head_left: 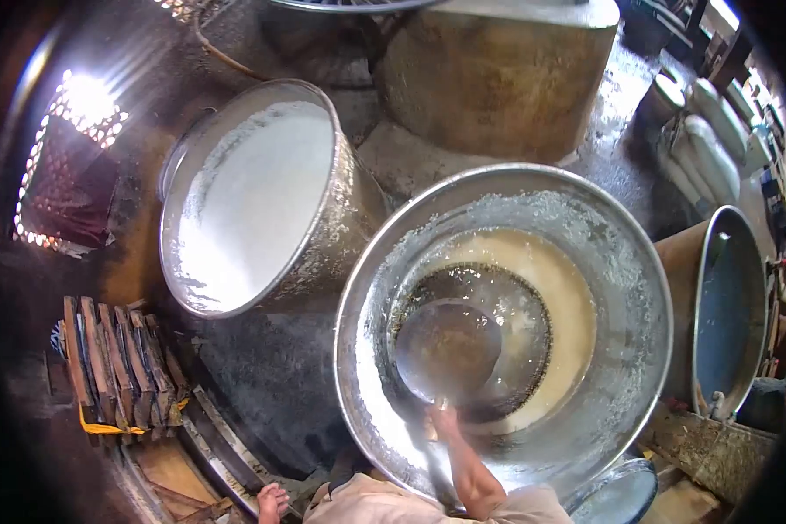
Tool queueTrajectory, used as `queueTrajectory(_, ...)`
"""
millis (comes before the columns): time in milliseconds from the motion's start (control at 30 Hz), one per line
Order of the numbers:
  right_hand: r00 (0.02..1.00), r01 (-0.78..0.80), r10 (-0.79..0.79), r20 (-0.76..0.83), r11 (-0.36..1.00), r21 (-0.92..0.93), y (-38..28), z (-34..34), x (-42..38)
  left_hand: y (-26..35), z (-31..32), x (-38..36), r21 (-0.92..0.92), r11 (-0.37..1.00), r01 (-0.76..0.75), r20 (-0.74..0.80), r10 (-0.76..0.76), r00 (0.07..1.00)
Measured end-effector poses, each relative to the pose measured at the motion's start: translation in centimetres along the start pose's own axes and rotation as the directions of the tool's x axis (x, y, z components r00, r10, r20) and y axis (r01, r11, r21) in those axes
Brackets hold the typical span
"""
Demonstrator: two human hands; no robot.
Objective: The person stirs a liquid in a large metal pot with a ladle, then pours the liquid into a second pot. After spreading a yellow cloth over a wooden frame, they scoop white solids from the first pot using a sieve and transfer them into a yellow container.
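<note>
My right hand is closed round the handle of a round metal scoop, low inside a big metal vat. Beneath the scoop, a round dark-rimmed sieve sits in the vat, and cream-coloured liquid shows around it. White residue coats the vat's inner wall. My left hand hangs at the bottom edge, left of the vat, with its fingers curled; whether it holds anything is too small to make out.
A tall vat of white liquid stands at the upper left. Behind is a large block. Another metal drum stands at the right, filled sacks beyond it. Stacked wooden slats lie at the lower left.
</note>
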State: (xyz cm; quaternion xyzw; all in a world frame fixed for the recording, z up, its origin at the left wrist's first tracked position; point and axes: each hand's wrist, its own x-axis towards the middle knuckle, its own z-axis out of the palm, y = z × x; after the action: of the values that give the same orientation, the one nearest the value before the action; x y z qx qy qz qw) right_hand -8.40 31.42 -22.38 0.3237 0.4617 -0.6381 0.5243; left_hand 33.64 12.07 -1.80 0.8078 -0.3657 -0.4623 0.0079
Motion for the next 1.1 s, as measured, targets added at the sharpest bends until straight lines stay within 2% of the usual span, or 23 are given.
queueTrajectory(67,0.991,0.131,-0.131,-0.04,0.991,-0.007,-2.5,3.9,-4.7,0.6,1.3,1.5,-0.026,0.999,-0.043,0.065,0.045,0.997)
queueTrajectory(133,0.964,0.246,-0.256,-0.077,0.961,-0.126,-3.5,6.4,-8.1,0.8,2.9,3.3,-0.075,0.993,-0.089,0.103,0.097,0.99)
queueTrajectory(200,0.922,0.379,-0.382,-0.065,0.924,-0.051,-4.1,8.4,-10.9,0.7,3.9,5.0,-0.205,0.969,-0.138,0.165,0.173,0.971)
queueTrajectory(267,0.913,0.401,-0.404,-0.058,0.915,-0.046,-5.1,10.9,-14.1,0.0,4.7,6.4,-0.309,0.945,-0.106,0.246,0.187,0.951)
queueTrajectory(333,0.878,0.429,-0.452,-0.158,0.89,-0.156,-5.9,14.4,-18.5,-1.4,5.2,7.4,-0.388,0.92,-0.053,0.299,0.179,0.937)
queueTrajectory(367,0.873,0.434,-0.464,-0.148,0.879,-0.195,-6.0,16.2,-20.7,-2.4,5.4,8.4,-0.388,0.922,0.003,0.303,0.125,0.945)
queueTrajectory(400,0.863,0.459,-0.488,-0.129,0.866,-0.2,-5.5,17.1,-21.1,-4.7,5.9,10.7,-0.39,0.921,-0.011,0.307,0.141,0.941)
queueTrajectory(467,0.868,0.45,-0.49,-0.081,0.845,-0.289,-3.9,18.1,-21.1,-7.8,5.4,12.6,-0.455,0.89,0.02,0.33,0.148,0.932)
queueTrajectory(600,0.807,0.542,-0.585,-0.085,0.79,-0.289,1.1,21.1,-22.0,-10.2,4.2,15.3,-0.462,0.879,0.12,0.403,0.088,0.911)
queueTrajectory(633,0.765,0.585,-0.639,-0.077,0.74,-0.331,2.6,21.8,-22.7,-10.3,3.8,15.6,-0.46,0.877,0.14,0.418,0.075,0.905)
queueTrajectory(667,0.783,0.563,-0.621,-0.027,0.728,-0.392,3.5,21.5,-22.2,-9.9,3.6,15.7,-0.457,0.876,0.155,0.431,0.066,0.9)
queueTrajectory(733,0.82,0.44,-0.573,-0.015,0.646,-0.624,4.6,21.1,-21.8,-9.0,3.1,15.6,-0.447,0.876,0.182,0.453,0.047,0.89)
queueTrajectory(767,0.825,0.43,-0.564,-0.043,0.674,-0.6,4.8,20.7,-21.7,-8.5,3.1,15.4,-0.442,0.875,0.195,0.463,0.036,0.886)
queueTrajectory(833,0.761,0.46,-0.646,0.066,0.464,-0.757,4.3,20.5,-23.0,-6.8,3.2,14.7,-0.437,0.877,0.202,0.465,0.028,0.885)
queueTrajectory(867,0.774,0.441,-0.633,0.032,0.501,-0.744,3.5,20.2,-23.6,-5.9,3.4,14.3,-0.43,0.883,0.187,0.465,0.038,0.884)
queueTrajectory(933,0.666,0.483,-0.737,0.119,0.304,-0.821,1.5,19.2,-24.1,-3.6,3.8,13.6,-0.408,0.903,0.132,0.472,0.085,0.877)
queueTrajectory(967,0.617,0.454,-0.777,0.121,0.227,-0.862,0.9,17.6,-22.3,-2.6,4.2,13.0,-0.385,0.92,0.073,0.368,0.081,0.926)
queueTrajectory(1000,0.666,0.372,-0.743,0.066,0.255,-0.893,-0.2,15.6,-20.6,-1.9,4.2,12.7,-0.363,0.929,0.074,0.358,0.065,0.932)
queueTrajectory(1033,0.693,0.426,-0.721,0.006,0.403,-0.81,-1.5,13.4,-19.4,-0.9,4.2,13.3,-0.418,0.904,0.092,0.449,0.118,0.886)
queueTrajectory(1067,0.667,0.35,-0.745,-0.036,0.355,-0.867,-2.4,10.1,-16.0,-0.7,4.0,13.7,-0.467,0.876,0.118,0.527,0.169,0.833)
queueTrajectory(1100,0.675,0.454,-0.736,-0.051,0.469,-0.757,-4.5,7.6,-16.3,0.0,3.9,12.6,-0.391,0.92,-0.016,0.493,0.224,0.84)
